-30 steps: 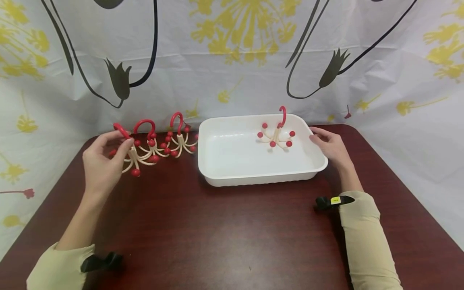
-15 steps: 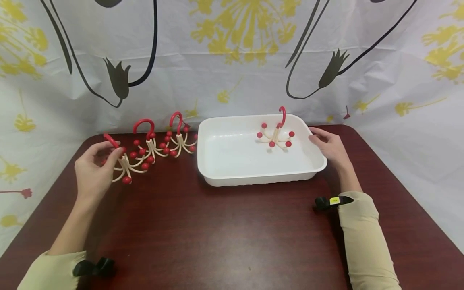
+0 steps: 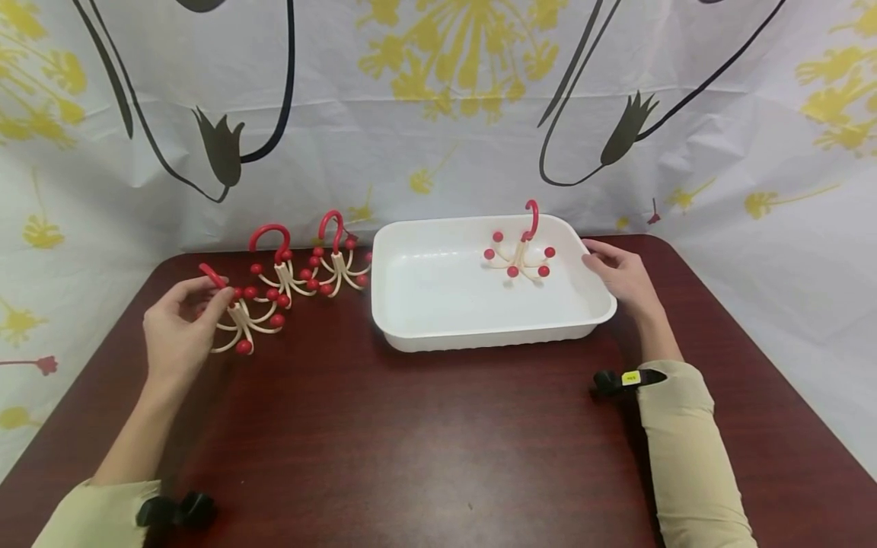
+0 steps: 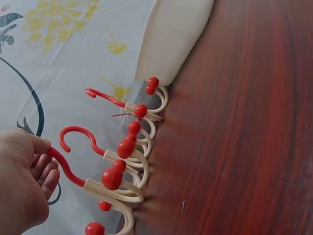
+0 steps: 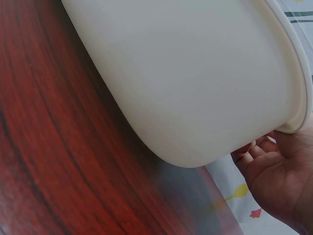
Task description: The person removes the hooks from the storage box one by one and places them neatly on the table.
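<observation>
My left hand (image 3: 180,331) pinches the red hook of a small multi-armed hanger (image 3: 244,323) between thumb and fingertips. Its cream arms spread out and end in red balls; in the left wrist view the hanger (image 4: 100,190) stands upright at the table. Two like hangers stand just beyond it, a middle one (image 3: 283,272) and a farther one (image 3: 338,266). My right hand (image 3: 625,280) grips the right rim of a white rectangular tray (image 3: 438,335), thumb at the rim and fingers curled at its outer side in the right wrist view. Another such hanger (image 3: 521,259) stands inside the tray.
The dark red-brown wooden table (image 3: 411,441) extends in front of the tray. Behind it hangs a white cloth (image 3: 466,160) with yellow and grey flower prints. Black straps sit on both cuffs, the right strap (image 3: 626,380) with a yellow label.
My left hand has moved left and toward me with the hanger, away from the other two, and the hanger sits lower. My right hand and the tray have stayed in place.
</observation>
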Demonstrator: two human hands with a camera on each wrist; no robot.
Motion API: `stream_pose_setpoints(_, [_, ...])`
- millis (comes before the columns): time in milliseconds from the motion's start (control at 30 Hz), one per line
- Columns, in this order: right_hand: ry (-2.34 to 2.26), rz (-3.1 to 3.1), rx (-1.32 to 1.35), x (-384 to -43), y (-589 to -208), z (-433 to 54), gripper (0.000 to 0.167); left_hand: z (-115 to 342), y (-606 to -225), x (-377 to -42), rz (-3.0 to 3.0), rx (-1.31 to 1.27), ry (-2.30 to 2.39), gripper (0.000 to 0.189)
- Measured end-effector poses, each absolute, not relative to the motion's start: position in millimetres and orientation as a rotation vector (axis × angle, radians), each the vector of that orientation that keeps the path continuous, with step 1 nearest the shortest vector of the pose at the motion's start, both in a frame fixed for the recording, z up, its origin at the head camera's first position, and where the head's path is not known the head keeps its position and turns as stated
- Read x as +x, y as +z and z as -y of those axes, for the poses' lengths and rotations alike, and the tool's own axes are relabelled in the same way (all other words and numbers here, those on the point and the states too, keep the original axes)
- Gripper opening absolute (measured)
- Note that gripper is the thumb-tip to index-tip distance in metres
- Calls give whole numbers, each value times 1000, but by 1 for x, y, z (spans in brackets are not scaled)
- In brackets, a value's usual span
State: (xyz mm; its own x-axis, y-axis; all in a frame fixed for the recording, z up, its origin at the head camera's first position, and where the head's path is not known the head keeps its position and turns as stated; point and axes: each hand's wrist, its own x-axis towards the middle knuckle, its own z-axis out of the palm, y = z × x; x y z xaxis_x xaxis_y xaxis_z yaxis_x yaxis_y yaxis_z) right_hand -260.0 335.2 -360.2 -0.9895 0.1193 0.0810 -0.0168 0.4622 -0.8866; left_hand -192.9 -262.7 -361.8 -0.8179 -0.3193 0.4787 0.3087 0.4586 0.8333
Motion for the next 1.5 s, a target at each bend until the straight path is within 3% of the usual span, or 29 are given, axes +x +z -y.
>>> stream_pose_setpoints(800, [1534,2568,-89,-271,-373,-345,51,272,-354,-185,2126,73,-1347,24])
stream_pose_setpoints(1167, [1533,2572,-89,-270,-375,-347,51,271,-333,-188,1970,40,-1424,24])
stream_pose_setpoints(1500, [1586,2572,-88,-251,-350,-328,46,249,-314,-197,1915,-116,-1475,23])
